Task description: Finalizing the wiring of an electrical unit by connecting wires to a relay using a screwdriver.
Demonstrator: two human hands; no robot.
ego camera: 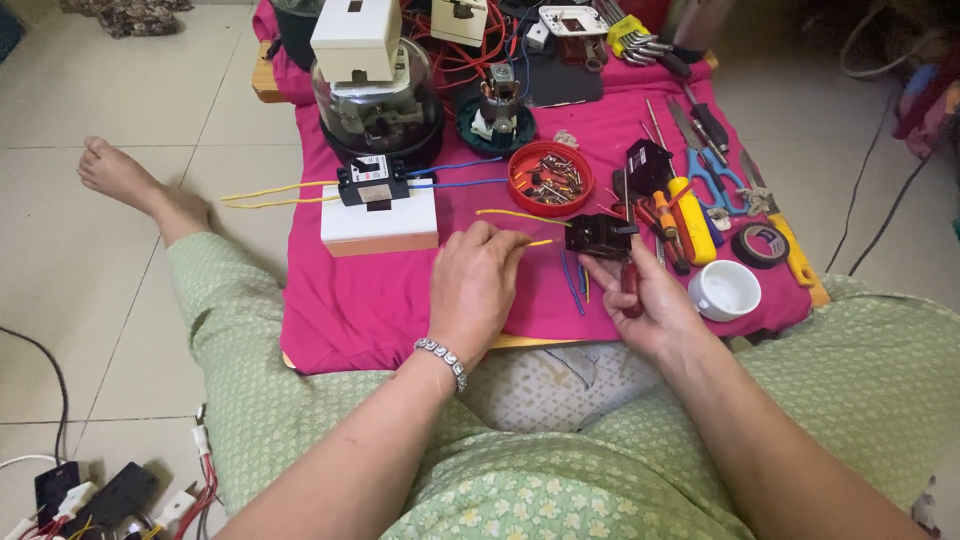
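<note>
You're sitting on the floor with a low desk (pixel 300 350) across your lap, covered in a pink cloth (pixel 380 300). Your left hand (pixel 478 290) is curled narrow, pinching the end of a yellow wire (pixel 515 216) between the fingertips, right up against the small black electrical block (pixel 598 236) that your right hand (pixel 650 300) holds from below. That right hand is closed around the block and also has a red-handled screwdriver (pixel 631 285) tucked in its palm. So the block sits just above the cloth, near the front middle of the desk, between your two hands. As for containers: the red round dish (pixel 518 190) behind your left hand holds a loose pile of small screws and metal bits, and the white cup (pixel 725 291) just beside your right hand looks empty from here, though the inside is washed out so I can't say for sure. Behind the dish there's a dark green round base (pixel 470 135) with a small motor-like part standing in it. To the left, a white box (pixel 380 226) carries a black breaker with blue and yellow wires, and a glass-domed meter (pixel 378 105) sits behind that. On the right lie blue scissors (pixel 712 178), a roll of black tape (pixel 760 244) and a yellow-handled tool (pixel 692 215).
</note>
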